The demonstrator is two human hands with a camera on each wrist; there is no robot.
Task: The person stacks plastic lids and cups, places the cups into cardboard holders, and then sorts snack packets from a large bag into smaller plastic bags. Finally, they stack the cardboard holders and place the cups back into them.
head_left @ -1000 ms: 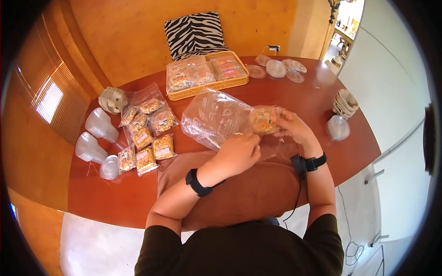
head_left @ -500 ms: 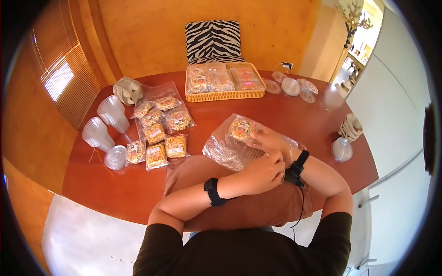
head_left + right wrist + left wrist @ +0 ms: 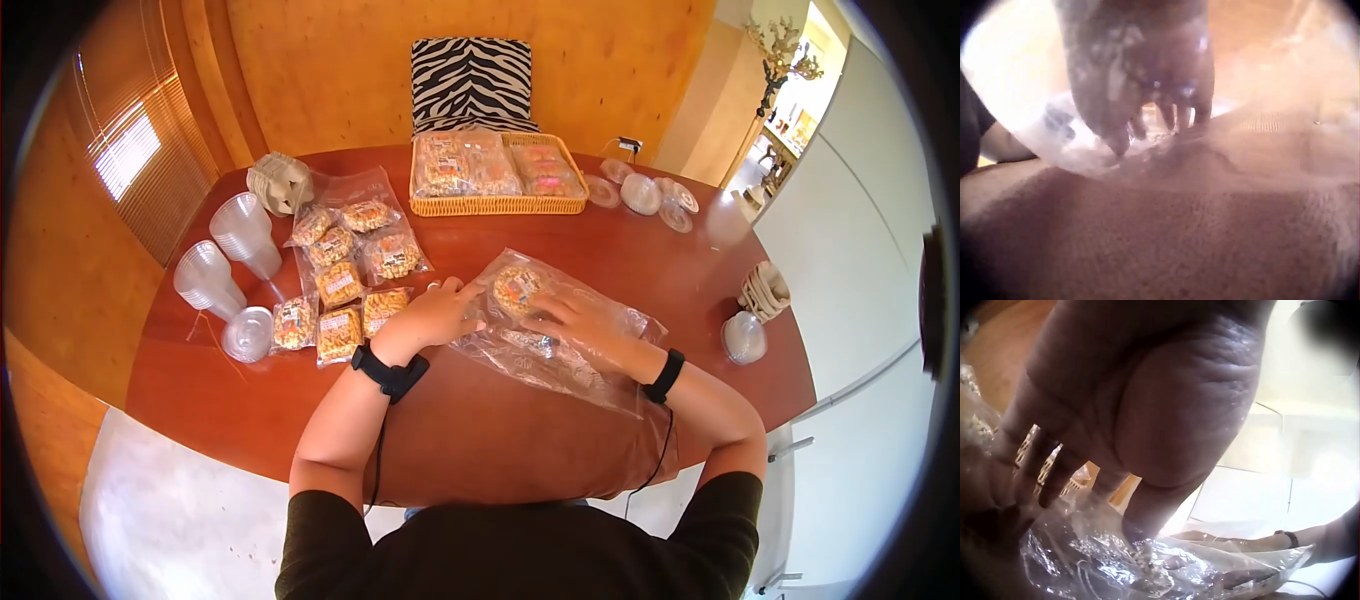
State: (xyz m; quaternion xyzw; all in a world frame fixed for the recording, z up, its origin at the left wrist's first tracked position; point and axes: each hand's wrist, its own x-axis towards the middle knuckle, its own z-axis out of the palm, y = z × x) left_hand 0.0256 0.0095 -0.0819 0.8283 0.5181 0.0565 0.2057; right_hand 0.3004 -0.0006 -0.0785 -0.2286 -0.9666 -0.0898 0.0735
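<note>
A large clear plastic bag (image 3: pixel 575 355) lies in front of me, with a round packet of noodle-like snack (image 3: pixel 517 290) at its far left corner. My right hand (image 3: pixel 585 330) reaches into the bag, fingers spread and fairly straight, its fingertips at the packet's near edge. In the right wrist view, hazy plastic surrounds that right hand (image 3: pixel 1141 69). My left hand (image 3: pixel 435 320) is at the bag's left edge, between it and the other packets. The left wrist view shows the left thumb and fingers extended down onto the crinkled plastic (image 3: pixel 1116 569).
To the left, several snack packets (image 3: pixel 340 283) lie on another clear bag, beside stacked plastic cups (image 3: pixel 210 278) and pulp holders (image 3: pixel 280 182). A wicker basket (image 3: pixel 500 205) of bagged packets stands at the back. Clear lids (image 3: pixel 640 195) and bowls (image 3: pixel 744 337) sit right. A brown cloth (image 3: pixel 520 430) covers the near edge.
The left hand has moved left, from beside the right wrist to the bag's left edge. The bag and round packet have gone down flatter on the table, and the right fingers have spread.
</note>
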